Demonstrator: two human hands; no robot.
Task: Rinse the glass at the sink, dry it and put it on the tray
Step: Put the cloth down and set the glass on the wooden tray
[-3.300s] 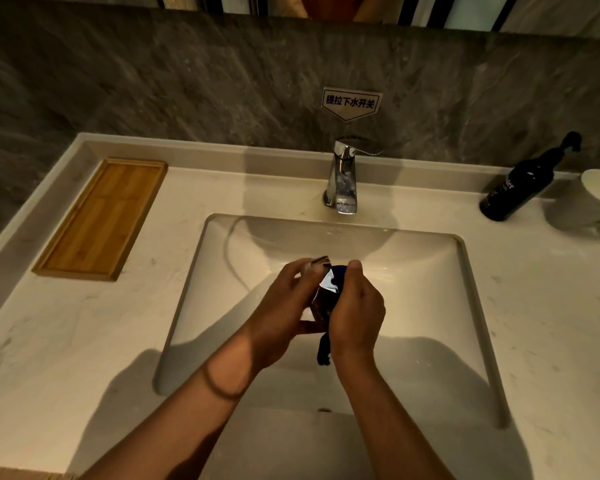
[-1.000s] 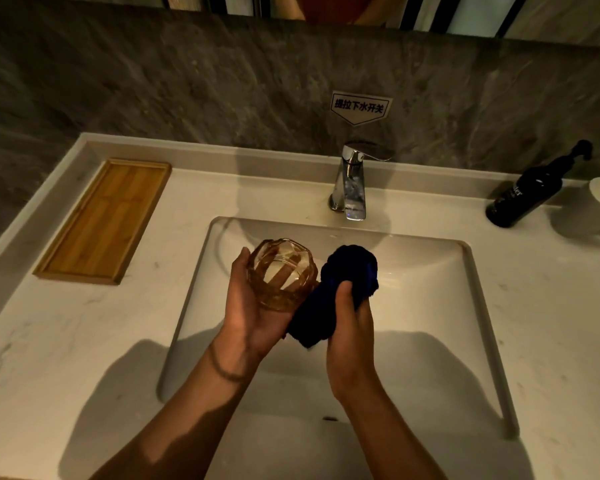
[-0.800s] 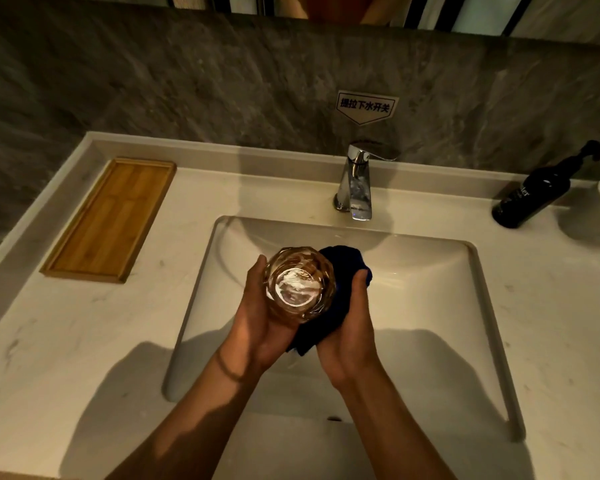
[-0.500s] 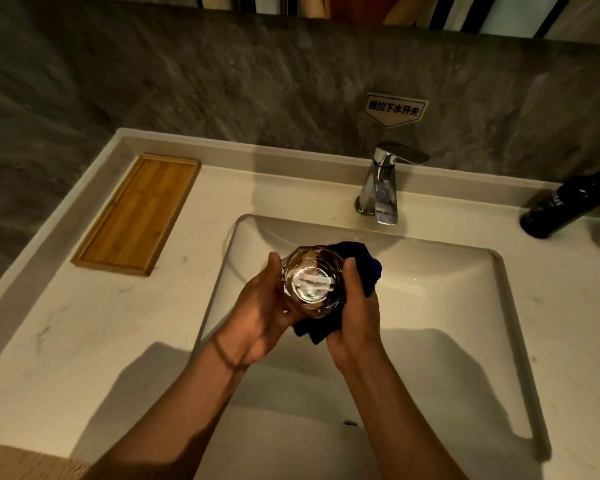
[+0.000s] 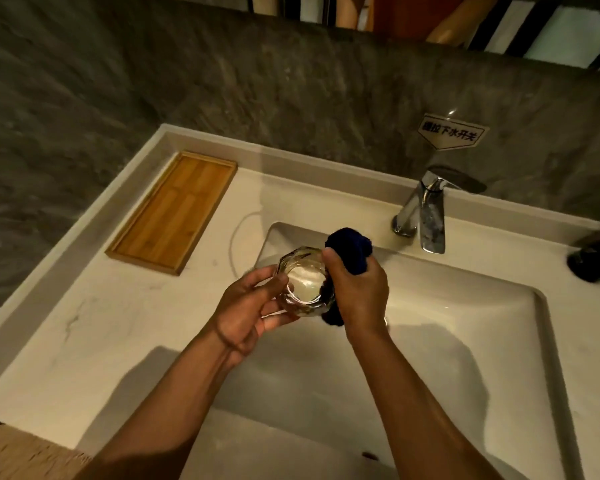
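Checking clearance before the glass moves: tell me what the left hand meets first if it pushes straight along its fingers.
The left hand already touches the glass; beyond it, likely the cloth in the right hand.

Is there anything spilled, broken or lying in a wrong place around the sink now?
Nothing stands out. The glass looks whole, held between the left hand and the right hand, which holds the dark cloth. The wooden tray lies flat.

- My glass is clear, faceted, with an amber tint.
- My cloth is dark navy blue.
- The tray is honey-brown bamboo in strips.
- The surface is cream, faintly veined.
- The wall is mottled grey stone.
- The faucet is shiny chrome.
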